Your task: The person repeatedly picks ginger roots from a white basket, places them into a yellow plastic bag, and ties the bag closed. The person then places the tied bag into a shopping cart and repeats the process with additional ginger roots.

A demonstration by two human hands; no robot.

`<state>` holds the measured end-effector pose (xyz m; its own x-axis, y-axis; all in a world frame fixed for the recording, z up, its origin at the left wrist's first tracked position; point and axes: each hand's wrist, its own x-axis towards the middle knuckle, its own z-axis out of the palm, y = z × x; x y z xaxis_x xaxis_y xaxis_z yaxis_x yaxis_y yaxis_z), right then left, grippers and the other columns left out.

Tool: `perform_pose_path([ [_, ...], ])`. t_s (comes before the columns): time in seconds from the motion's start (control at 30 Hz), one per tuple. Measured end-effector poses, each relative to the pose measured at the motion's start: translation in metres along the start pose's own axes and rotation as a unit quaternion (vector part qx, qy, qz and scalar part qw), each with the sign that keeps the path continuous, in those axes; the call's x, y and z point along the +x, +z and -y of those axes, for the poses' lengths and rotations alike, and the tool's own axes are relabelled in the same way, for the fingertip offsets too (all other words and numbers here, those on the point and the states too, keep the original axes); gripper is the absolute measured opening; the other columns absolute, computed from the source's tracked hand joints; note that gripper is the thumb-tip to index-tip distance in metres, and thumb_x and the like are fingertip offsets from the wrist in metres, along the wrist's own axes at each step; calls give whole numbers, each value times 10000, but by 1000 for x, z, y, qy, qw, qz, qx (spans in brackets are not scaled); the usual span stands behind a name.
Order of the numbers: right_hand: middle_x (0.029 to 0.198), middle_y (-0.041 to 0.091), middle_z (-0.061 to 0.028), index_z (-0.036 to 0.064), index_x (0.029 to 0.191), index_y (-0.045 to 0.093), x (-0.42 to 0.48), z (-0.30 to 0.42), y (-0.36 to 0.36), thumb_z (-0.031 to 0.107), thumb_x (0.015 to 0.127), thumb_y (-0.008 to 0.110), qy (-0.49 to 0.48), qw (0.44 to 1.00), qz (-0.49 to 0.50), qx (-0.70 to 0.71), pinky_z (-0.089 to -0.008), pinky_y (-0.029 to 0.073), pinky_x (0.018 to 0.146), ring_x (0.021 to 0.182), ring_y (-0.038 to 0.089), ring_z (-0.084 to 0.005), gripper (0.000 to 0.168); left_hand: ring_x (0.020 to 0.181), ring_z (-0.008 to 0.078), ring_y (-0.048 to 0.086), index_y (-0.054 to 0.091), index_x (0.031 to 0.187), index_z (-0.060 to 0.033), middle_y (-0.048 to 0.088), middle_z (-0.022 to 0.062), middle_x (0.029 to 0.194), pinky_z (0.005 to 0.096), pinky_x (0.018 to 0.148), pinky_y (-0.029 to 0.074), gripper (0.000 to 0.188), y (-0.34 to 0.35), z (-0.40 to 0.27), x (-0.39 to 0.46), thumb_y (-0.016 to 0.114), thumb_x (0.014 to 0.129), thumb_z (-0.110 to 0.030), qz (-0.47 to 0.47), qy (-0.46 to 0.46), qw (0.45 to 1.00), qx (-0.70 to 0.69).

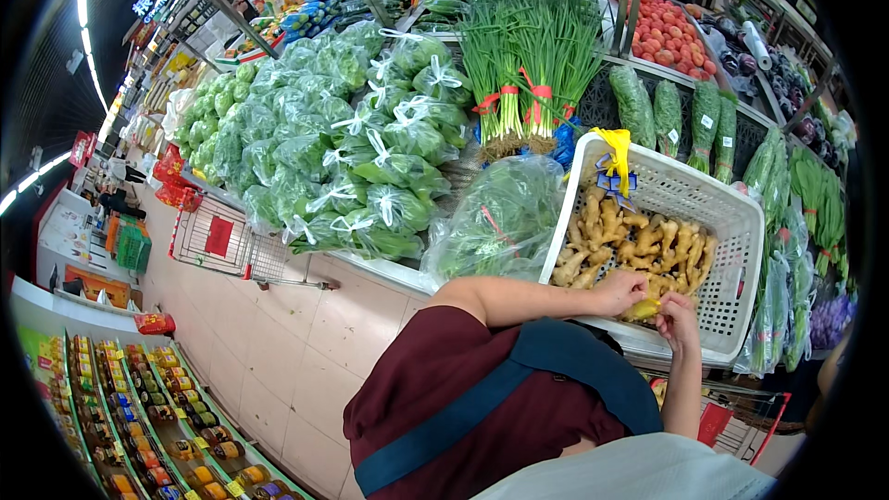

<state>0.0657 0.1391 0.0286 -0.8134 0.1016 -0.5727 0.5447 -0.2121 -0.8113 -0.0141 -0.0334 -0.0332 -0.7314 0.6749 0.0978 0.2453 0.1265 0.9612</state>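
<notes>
A white perforated plastic basket stands before me with ginger roots inside. Over its near rim, my left hand and my right hand pinch a small yellow mesh net bag between them; what the bag contains is hard to tell. More yellow netting hangs knotted over the far rim, with blue labels below it. Left of the basket lies a large clear bag of leafy greens. Green onions bundled with red tape stand behind it.
Bagged leafy greens are heaped on the left of the stand. Tomatoes and wrapped greens lie beyond the basket. A shopping cart stands at the left, another at lower right. Jars fill shelves at lower left.
</notes>
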Motion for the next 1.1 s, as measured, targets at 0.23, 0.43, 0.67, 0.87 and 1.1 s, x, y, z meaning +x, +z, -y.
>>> perform_pose_path([
  [0.23,566,547,-50,26,723,524,-59,0,-28,-14,652,498,-204,958,-52,198,-179,349,336,365,447,-73,86,745,152,575,586,862,-46,595,33,774,289,701,470,106,13,-6,17,599,887,-148,70,23,987,-142],
  [0.43,596,439,-20,58,741,452,-198,-21,-101,202,733,597,-430,859,-144,238,-242,312,446,515,421,-111,204,754,47,516,591,951,-39,577,-17,835,189,677,429,65,-43,-31,42,579,912,-90,-22,8,1000,-18],
  [0.67,612,495,12,45,870,536,-254,-107,-167,139,837,545,-284,766,-509,271,-185,294,371,452,404,-48,101,673,188,578,572,891,0,617,96,807,310,663,474,137,-97,0,90,633,842,-113,-126,11,976,178],
  [0.87,648,584,-43,46,824,569,-203,-330,-269,130,844,585,-82,677,-641,353,-206,348,376,473,497,-94,88,663,255,584,562,882,-15,597,115,725,356,621,482,380,-100,52,120,724,793,-347,-80,-205,969,115],
  [1.1,849,664,-83,27,1039,588,-125,-345,-167,317,878,588,136,854,-480,147,-270,510,567,663,630,-141,332,1085,319,461,419,1266,-48,356,184,1278,429,943,468,612,-95,82,135,700,823,-363,-63,-405,852,-326],
])
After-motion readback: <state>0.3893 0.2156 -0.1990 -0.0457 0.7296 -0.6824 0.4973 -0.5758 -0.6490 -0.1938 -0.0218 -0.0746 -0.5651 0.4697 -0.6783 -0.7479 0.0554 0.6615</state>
